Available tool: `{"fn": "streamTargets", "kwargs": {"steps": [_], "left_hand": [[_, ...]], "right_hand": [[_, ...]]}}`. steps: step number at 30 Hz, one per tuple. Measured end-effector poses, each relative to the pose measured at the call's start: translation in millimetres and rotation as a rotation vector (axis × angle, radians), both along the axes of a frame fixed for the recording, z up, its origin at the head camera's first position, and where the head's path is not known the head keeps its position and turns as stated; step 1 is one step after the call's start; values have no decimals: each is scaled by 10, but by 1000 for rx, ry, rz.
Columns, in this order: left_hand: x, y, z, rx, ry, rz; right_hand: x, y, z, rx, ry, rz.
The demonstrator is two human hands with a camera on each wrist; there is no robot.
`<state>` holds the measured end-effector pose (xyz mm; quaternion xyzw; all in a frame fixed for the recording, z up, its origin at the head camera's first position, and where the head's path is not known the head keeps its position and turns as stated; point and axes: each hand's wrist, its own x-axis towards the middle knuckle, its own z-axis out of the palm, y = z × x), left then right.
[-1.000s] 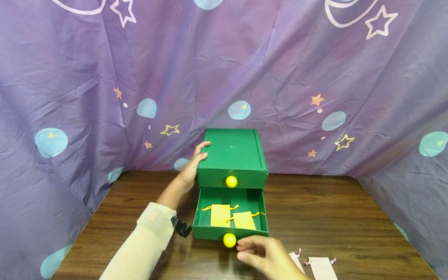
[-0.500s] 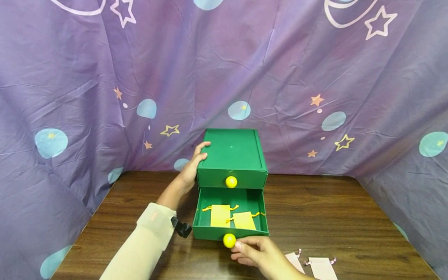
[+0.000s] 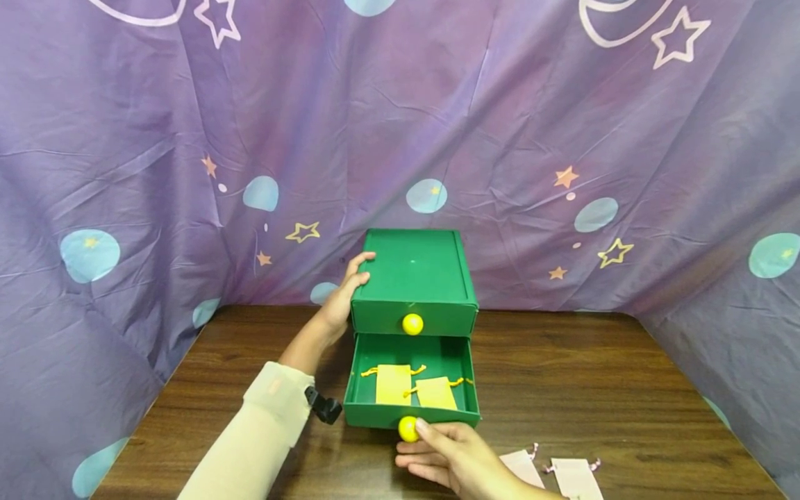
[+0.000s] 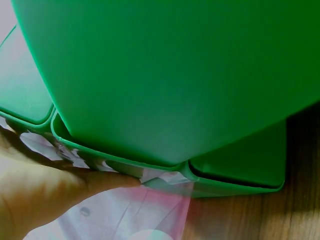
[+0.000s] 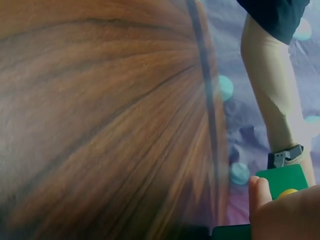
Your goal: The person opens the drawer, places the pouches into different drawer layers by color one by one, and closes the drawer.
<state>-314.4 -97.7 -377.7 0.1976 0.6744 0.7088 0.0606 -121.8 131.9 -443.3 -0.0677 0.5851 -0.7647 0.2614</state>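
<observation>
A green two-drawer cabinet (image 3: 412, 267) stands on the table, its lower drawer (image 3: 369, 417) pulled out. Inside that drawer lie two yellow drawstring pouches, a left one (image 3: 392, 385) and a right one (image 3: 436, 394). My left hand (image 3: 339, 303) rests against the cabinet's left side, fingertips over the top edge; the left wrist view shows its thumb (image 4: 107, 182) lying along a green edge. At the lower drawer's round yellow knob (image 3: 407, 429), my right hand (image 3: 459, 458) pinches with the thumb on top and fingers below. Part of the knob is covered by the thumb.
Two pale pink drawstring pouches lie right of my right hand: one (image 3: 523, 467) partly behind the hand, another (image 3: 576, 478) farther right. The upper drawer (image 3: 381, 319) is closed. A purple patterned cloth (image 3: 500, 139) hangs behind the wooden table (image 3: 562, 375).
My right hand has moved left onto the lower knob, its thumb coming over it and its fingers passing beneath. The left hand, drawer and pouches have stayed put.
</observation>
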Motion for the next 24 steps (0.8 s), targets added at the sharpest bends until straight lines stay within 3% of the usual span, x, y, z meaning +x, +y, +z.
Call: {"fn": "streamTargets", "kwargs": {"steps": [10, 24], "left_hand": [[18, 0, 9, -3, -5, 2], [6, -9, -6, -11, -8, 6]], "right_hand": [[16, -75, -54, -9, -46, -56], [4, -81, -53, 5, -23, -65]]}}
